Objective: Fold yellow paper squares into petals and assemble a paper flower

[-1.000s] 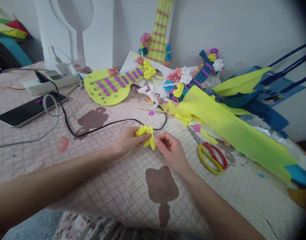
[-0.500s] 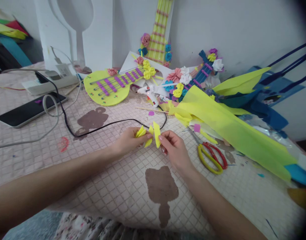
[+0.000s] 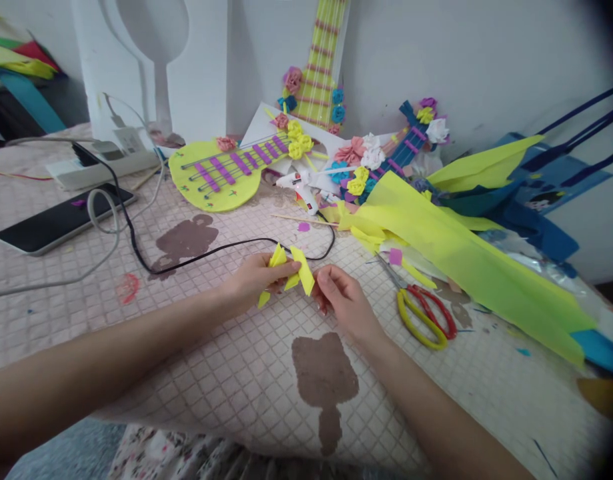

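Note:
My left hand [image 3: 259,277] is closed on several folded yellow crepe paper strips [image 3: 277,255], its thumb pressed over them. A flat yellow strip [image 3: 303,272] stands out toward the right from under that thumb. At this strip's right edge is my right hand [image 3: 343,297], thumb and fingers curled together. Whether it grips the edge or only touches it is hidden. Both hands are just above the quilted table cover [image 3: 226,373].
Red-and-yellow-handled scissors [image 3: 421,313] lie right, beside a long yellow paper sheet [image 3: 451,247]. A white glue gun [image 3: 299,187] lies behind my hands, its black cord crossing the table. Flower-trimmed paper guitars [image 3: 216,190] stand at the back. A phone [image 3: 61,220] lies left.
The flat yellow strip has shifted left to my left thumb and tilted. My right thumb no longer lies over it. Another yellow end now shows below my left hand.

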Demonstrator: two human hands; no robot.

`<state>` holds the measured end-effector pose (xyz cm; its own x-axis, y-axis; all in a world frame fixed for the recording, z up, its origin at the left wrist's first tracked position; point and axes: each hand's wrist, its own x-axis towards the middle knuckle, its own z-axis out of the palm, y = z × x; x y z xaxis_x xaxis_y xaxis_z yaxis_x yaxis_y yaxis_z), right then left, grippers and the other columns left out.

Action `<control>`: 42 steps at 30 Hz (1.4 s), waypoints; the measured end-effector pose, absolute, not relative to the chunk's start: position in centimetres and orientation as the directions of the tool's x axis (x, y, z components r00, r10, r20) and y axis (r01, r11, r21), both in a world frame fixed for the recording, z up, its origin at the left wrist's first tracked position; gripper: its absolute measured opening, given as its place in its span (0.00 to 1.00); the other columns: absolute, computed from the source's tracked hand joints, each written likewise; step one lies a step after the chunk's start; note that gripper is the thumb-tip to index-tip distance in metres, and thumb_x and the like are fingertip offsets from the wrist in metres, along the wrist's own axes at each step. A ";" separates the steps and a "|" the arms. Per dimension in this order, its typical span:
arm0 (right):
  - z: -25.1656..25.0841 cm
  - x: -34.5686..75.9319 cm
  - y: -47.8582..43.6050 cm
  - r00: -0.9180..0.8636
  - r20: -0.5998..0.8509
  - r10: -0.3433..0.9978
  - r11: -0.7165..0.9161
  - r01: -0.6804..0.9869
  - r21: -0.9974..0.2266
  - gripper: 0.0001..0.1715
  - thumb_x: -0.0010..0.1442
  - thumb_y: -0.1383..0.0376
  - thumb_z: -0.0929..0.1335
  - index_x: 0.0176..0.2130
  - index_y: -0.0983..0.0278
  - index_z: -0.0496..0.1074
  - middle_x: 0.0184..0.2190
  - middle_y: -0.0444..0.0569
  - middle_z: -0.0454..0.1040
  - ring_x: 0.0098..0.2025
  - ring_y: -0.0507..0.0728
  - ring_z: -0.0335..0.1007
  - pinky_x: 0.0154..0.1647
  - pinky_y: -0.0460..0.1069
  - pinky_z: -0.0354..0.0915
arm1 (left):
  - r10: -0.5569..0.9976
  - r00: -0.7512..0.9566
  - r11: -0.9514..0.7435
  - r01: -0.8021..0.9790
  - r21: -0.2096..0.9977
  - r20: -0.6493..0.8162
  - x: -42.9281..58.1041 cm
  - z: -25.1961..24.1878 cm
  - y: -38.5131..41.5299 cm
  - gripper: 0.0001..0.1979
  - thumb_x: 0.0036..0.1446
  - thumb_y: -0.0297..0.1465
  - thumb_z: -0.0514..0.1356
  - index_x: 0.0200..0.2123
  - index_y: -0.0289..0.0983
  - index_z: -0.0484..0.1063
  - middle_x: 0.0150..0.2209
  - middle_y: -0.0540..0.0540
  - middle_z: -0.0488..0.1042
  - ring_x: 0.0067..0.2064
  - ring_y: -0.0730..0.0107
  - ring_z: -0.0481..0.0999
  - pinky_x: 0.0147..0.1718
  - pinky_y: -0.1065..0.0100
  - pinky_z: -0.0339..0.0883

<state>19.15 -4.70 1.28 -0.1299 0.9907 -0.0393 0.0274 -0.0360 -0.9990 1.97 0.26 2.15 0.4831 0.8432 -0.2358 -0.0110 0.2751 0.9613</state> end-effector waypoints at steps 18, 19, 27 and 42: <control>1.2 19.2 -4.5 -0.092 -0.007 0.996 0.002 0.094 -0.996 0.19 0.60 0.50 0.63 0.30 0.62 0.65 0.21 0.40 0.63 0.21 0.48 0.57 0.20 0.44 0.57 | 0.852 0.472 0.256 -0.003 0.967 -0.225 2.1 2.1 0.1 0.18 0.48 0.41 0.64 0.21 0.34 0.63 0.17 0.55 0.59 0.19 0.82 0.54 0.19 0.74 0.44; 1.2 19.2 -4.6 -0.068 0.010 0.998 0.018 0.117 -0.993 0.18 0.61 0.51 0.63 0.32 0.62 0.66 0.22 0.41 0.63 0.22 0.48 0.57 0.21 0.44 0.58 | 0.855 0.470 0.247 0.003 0.969 -0.219 2.1 2.0 0.1 0.18 0.48 0.41 0.64 0.22 0.34 0.63 0.17 0.55 0.59 0.19 0.81 0.54 0.19 0.74 0.45; 1.2 18.8 -5.4 -0.125 0.354 0.927 0.369 0.483 -0.795 0.20 0.63 0.62 0.62 0.54 0.60 0.68 0.38 0.49 0.69 0.36 0.53 0.65 0.36 0.49 0.64 | 0.883 0.438 0.160 0.054 0.986 -0.167 2.1 1.4 0.1 0.16 0.49 0.40 0.63 0.23 0.34 0.64 0.18 0.55 0.61 0.21 0.80 0.57 0.19 0.75 0.49; 2.0 19.5 -4.5 0.039 -0.011 0.999 -0.017 0.150 -0.989 0.11 0.55 0.59 0.68 0.28 0.63 0.67 0.21 0.39 0.63 0.21 0.47 0.55 0.21 0.44 0.54 | 0.881 0.458 0.021 0.218 0.976 -0.121 2.1 2.4 -0.3 0.12 0.50 0.38 0.61 0.29 0.32 0.72 0.22 0.52 0.66 0.23 0.78 0.61 0.21 0.75 0.53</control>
<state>19.47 -4.50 1.98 0.0391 0.9992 -0.0108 0.1499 -0.0166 -0.9886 2.09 -0.32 2.36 0.4579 0.8808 -0.1209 0.2182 0.0205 0.9757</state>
